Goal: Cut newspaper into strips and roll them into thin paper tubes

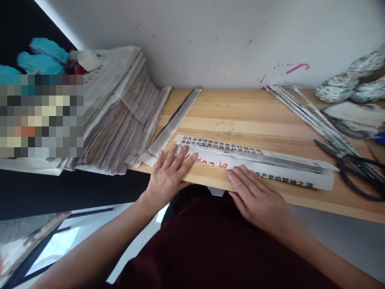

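Note:
Newspaper strips [288, 164] with black and red printed characters lie in a long narrow stack along the table's front edge. Flat on the left part of the strips rests my left hand [168, 172], its fingers spread. My right hand [255, 190] lies with fingers stretched out over the strips' near edge, right of the middle, its thumb below the table edge. Neither hand is wrapped round anything. A separate folded newspaper strip [180, 118] lies slanted behind my left hand.
A tall pile of folded newspapers [120, 96] stands at the left. Black-handled scissors [345, 164] lie at the right, beside thin rolled paper sticks [303, 116]. Twisted paper coils [339, 86] sit at the back right. A wall [225, 44] with pink marks borders the wooden table [234, 108].

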Demonstrator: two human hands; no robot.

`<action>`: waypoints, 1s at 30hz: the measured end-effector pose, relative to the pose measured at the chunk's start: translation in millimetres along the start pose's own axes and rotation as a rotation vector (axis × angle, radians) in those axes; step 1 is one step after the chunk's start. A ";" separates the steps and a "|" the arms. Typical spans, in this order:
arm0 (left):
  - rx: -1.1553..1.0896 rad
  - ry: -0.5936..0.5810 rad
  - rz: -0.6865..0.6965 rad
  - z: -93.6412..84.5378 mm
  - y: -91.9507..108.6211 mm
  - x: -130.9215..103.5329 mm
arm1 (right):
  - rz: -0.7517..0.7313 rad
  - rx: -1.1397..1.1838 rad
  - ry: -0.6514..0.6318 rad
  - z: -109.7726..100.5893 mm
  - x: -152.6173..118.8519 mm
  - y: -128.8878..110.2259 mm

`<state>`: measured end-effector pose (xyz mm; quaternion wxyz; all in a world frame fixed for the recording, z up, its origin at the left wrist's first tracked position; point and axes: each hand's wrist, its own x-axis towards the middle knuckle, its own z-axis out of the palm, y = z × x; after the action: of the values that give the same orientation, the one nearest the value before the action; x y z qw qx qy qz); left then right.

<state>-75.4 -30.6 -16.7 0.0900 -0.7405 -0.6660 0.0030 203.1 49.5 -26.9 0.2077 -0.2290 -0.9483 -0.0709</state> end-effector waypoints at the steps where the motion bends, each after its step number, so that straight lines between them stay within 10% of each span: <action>1: 0.000 -0.006 -0.002 0.0 0.1 0.1 | 0.001 0.002 -0.003 0.3 -0.3 0.3; 30: 0.008 0.078 -0.152 10.0 -10.1 -15.7 | -0.025 0.008 0.010 5.6 -2.3 5.7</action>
<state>-88.4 -43.8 -27.0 0.1186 -0.6869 -0.7164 -0.0301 205.6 54.9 -32.7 0.2124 -0.2158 -0.9504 -0.0709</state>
